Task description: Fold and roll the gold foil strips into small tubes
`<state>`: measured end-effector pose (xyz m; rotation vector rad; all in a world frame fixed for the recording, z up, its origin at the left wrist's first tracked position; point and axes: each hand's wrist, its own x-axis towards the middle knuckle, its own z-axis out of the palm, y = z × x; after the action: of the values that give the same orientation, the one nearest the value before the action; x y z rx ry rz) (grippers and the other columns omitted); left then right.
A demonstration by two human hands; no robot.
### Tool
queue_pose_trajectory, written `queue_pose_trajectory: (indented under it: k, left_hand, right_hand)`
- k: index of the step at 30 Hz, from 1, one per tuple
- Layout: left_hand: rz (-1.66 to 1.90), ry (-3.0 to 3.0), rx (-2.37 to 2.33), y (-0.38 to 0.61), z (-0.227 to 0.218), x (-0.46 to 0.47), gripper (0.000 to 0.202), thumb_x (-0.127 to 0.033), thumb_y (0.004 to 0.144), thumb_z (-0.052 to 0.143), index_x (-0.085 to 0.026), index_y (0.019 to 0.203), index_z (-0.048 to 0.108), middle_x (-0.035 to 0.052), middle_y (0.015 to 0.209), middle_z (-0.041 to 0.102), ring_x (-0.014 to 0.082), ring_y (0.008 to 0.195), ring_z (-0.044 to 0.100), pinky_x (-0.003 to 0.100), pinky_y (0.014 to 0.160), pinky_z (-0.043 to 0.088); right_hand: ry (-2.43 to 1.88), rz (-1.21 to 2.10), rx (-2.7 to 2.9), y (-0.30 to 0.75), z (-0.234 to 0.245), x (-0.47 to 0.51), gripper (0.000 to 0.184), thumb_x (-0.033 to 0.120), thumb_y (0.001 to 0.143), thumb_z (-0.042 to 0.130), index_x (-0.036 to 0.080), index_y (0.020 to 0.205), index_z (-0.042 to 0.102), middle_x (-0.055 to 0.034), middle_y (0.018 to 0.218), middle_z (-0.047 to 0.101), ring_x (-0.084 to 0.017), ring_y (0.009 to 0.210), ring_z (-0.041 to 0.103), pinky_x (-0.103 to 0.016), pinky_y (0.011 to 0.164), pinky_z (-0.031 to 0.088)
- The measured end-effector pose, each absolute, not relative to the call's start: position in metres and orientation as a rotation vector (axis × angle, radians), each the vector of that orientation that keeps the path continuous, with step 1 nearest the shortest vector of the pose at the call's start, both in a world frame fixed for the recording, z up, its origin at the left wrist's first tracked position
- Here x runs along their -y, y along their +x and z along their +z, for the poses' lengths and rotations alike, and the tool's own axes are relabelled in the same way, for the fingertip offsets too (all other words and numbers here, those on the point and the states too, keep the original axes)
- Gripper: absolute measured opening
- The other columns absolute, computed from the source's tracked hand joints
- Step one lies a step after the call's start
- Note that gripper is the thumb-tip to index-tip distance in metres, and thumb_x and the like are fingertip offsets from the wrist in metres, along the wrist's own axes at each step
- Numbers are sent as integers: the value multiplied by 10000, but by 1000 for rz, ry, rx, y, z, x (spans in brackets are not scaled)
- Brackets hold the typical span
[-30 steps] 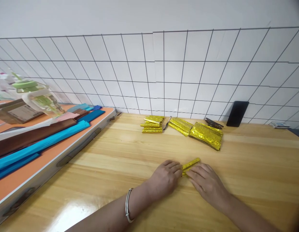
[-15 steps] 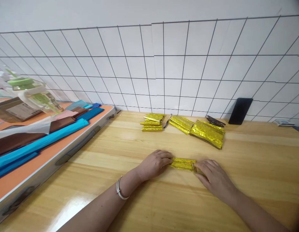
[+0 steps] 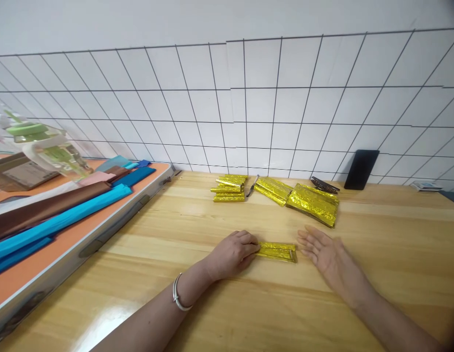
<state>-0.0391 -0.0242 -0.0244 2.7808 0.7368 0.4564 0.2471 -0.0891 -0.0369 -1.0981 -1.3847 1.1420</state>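
A folded strip of gold foil paper (image 3: 278,251) lies flat on the wooden table (image 3: 377,274) in front of me. My left hand (image 3: 232,253) rests on the strip's left end, fingers curled and pressing it down. My right hand (image 3: 327,252) hovers just right of the strip, fingers stretched out and apart, not touching it. Farther back lie a small stack of folded gold strips (image 3: 229,188) and a pile of flat gold foil sheets (image 3: 313,204), with another gold sheet bundle (image 3: 272,188) between them.
A pen (image 3: 253,185) lies between the gold stacks. A black phone (image 3: 360,169) leans on the tiled wall, a dark clip (image 3: 324,185) beside it. At left an orange board (image 3: 76,230) holds blue and brown paper rolls (image 3: 58,217), a box and a green-capped bottle (image 3: 47,146).
The gold strip has been turned and laid flat across the table. My right hand has let go of its right end and opened, drifting slightly right. My left hand still presses the left end.
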Motion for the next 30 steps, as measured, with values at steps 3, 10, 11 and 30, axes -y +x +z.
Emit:
queue_pose_trajectory:
  k: [3, 10, 11, 30]
  left_hand:
    - [463, 2776, -746, -38, -25, 25, 286, -207, 895, 391, -192, 1113, 576, 77, 1020, 587, 190, 927, 519, 339, 849, 416]
    - [505, 2767, -719, -35, -26, 26, 261, -185, 888, 402, -183, 1073, 585, 84, 956, 585, 192, 896, 514, 343, 819, 424]
    - [506, 2769, -720, -36, -27, 26, 258, -184, 885, 407, -182, 1071, 586, 85, 951, 584, 194, 896, 513, 345, 818, 423]
    - [514, 2769, -736, -35, -27, 26, 258, -172, 885, 406, -178, 1066, 589, 85, 931, 583, 194, 886, 510, 348, 812, 421]
  right_hand:
    - [-875, 1444, 1041, 250, -39, 82, 768, 642, 834, -15, 213, 1324, 391, -131, 1394, 394, -252, 1253, 404, -504, 991, 374]
    - [-724, 1526, 617, 248, -34, 83, 767, 750, 761, 249, 238, 1308, 414, -99, 1399, 395, -246, 1287, 351, -439, 1088, 252]
    - [-698, 1527, 570, 248, -32, 83, 745, 742, 761, 287, 248, 1302, 420, -94, 1388, 412, -246, 1285, 354, -435, 1094, 239]
    - [-755, 1444, 775, 250, -35, 88, 194, 139, 707, 455, 207, 622, 615, -48, 1275, 539, -222, 1344, 213, -478, 1111, 80]
